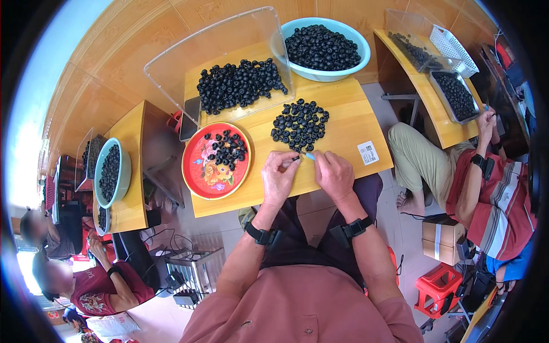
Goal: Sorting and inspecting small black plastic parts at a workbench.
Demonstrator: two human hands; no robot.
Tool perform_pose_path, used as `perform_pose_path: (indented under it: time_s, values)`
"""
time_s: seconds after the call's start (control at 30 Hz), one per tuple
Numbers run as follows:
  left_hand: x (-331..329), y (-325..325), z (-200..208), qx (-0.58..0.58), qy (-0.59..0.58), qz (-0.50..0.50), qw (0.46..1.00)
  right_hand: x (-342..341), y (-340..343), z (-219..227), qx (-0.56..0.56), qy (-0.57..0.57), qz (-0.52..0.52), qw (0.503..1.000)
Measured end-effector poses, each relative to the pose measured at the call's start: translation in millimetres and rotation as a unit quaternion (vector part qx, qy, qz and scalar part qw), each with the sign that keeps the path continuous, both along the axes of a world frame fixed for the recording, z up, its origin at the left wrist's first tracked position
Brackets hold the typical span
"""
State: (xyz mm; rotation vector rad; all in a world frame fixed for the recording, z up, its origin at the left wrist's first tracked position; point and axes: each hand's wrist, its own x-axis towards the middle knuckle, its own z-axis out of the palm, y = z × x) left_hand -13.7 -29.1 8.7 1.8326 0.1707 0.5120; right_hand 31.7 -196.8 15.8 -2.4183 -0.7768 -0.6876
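Both hands, left hand (278,174) and right hand (333,173), pinch a black ring (296,158) and blue pick (310,155); steadying wrists on the table (349,123) should help alignment.

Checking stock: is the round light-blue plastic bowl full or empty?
Full: round light-blue plastic bowl holds small black ring-shaped pieces heaped near its rim.

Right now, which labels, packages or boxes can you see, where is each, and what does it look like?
Sticker label: white square with dark print, flat on the wooden table, right of the right hand.
Cardboard boxes: brown, taped, stacked on the floor at right, beside a person in a striped shirt.
No screens visible.
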Motion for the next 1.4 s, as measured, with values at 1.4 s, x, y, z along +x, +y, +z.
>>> perform_pose_path:
  time_s: [1.4]
  values:
    - [54.3,59.9,38.9,0.369,0.048,-0.048,0.927,-0.1,-1.7,-2.1,0.015,-0.007,-0.013,1.0]
